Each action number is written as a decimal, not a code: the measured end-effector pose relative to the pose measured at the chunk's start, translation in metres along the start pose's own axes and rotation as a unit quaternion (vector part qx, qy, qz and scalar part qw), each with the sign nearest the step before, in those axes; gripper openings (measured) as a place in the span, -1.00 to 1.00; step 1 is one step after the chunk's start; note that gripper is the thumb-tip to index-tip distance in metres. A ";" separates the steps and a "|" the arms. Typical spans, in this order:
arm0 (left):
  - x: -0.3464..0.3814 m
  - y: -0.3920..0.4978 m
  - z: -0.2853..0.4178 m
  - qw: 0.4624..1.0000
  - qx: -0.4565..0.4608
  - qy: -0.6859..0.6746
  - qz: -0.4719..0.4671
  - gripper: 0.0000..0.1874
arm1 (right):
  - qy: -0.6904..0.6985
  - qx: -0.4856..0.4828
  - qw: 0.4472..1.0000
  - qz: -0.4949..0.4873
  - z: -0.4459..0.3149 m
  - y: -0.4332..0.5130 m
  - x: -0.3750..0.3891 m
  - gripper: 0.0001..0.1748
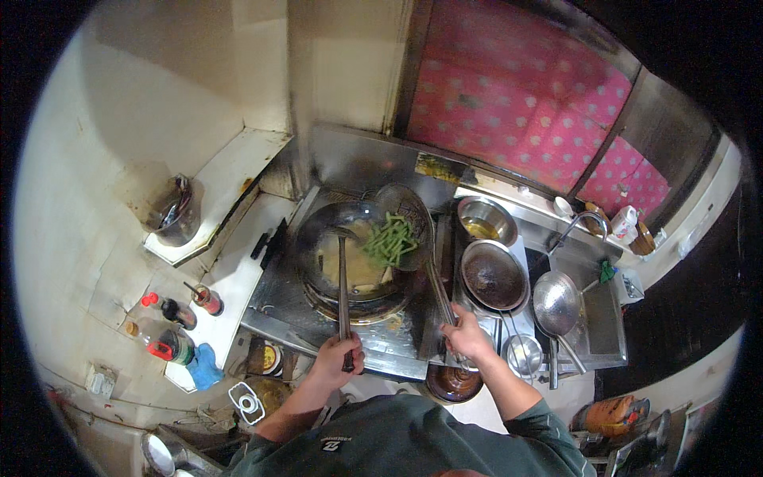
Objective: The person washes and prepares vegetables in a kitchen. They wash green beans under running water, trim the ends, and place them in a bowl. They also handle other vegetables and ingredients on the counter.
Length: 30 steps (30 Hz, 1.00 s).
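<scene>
My left hand grips the handle of a metal ladle, whose head is over the wok on the stove. Pale, cloudy liquid lies in the wok. My right hand holds the long handle of a wire-mesh strainer, tilted at the wok's right side. Cut green beans lie at the strainer's lower left edge, over the liquid; whether some touch it, I cannot tell.
Right of the stove stand a steel pot with yellow liquid, a dark-bottomed strainer and a perforated ladle beside the sink. Sauce bottles and a blue cloth lie on the left counter; a utensil container stands on the shelf.
</scene>
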<state>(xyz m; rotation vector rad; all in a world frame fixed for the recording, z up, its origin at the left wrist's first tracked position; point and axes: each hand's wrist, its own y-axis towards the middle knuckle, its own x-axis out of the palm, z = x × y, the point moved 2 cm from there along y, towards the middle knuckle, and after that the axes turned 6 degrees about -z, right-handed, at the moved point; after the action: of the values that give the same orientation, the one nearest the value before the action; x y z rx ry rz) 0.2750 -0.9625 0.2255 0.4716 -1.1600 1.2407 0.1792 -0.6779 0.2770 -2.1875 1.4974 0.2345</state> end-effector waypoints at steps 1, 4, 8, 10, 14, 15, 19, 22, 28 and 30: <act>-0.004 -0.010 0.003 1.000 0.010 0.011 0.010 -0.93 | -0.051 -0.007 0.999 0.017 0.000 0.007 0.009 -0.34; -0.011 -0.035 0.008 0.998 0.042 0.042 0.024 -0.91 | -0.202 -0.109 0.967 0.114 -0.007 0.016 0.024 -0.31; -0.016 -0.053 0.013 0.997 0.054 0.055 0.008 -0.92 | -0.297 -0.142 0.928 0.174 -0.009 0.006 0.027 -0.24; -0.017 -0.056 0.015 0.997 0.055 0.061 -0.002 -0.92 | -0.313 -0.117 0.924 0.184 -0.005 -0.008 0.021 -0.23; -0.014 -0.044 0.013 0.997 0.025 0.055 -0.038 -0.92 | -0.140 -0.112 0.962 0.208 0.015 -0.045 0.001 -0.41; -0.012 -0.037 0.010 0.995 0.032 0.068 -0.058 -0.91 | 0.011 -0.063 0.978 0.199 0.025 -0.055 -0.005 -0.48; -0.007 -0.004 -0.015 0.993 0.023 0.091 -0.067 -0.89 | 0.269 0.077 0.937 0.211 0.062 -0.091 -0.044 -0.81; -0.005 0.028 -0.036 0.995 -0.013 0.044 -0.085 -0.89 | 0.344 0.116 0.918 0.158 0.075 -0.107 -0.073 -0.88; -0.004 0.062 -0.063 0.974 -0.071 0.207 -0.064 -0.80 | -0.587 0.047 0.770 0.244 0.022 -0.126 -0.055 -0.82; -0.006 0.067 -0.069 0.951 -0.124 0.267 -0.099 -0.76 | -0.399 -0.138 0.884 0.203 -0.002 -0.102 -0.017 -0.71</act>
<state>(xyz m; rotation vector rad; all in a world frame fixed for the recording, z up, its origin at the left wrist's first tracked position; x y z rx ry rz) 0.2440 -0.8876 0.1735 0.0491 -0.7664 0.9493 0.2659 -0.6353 0.3151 -1.5735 1.4290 1.3731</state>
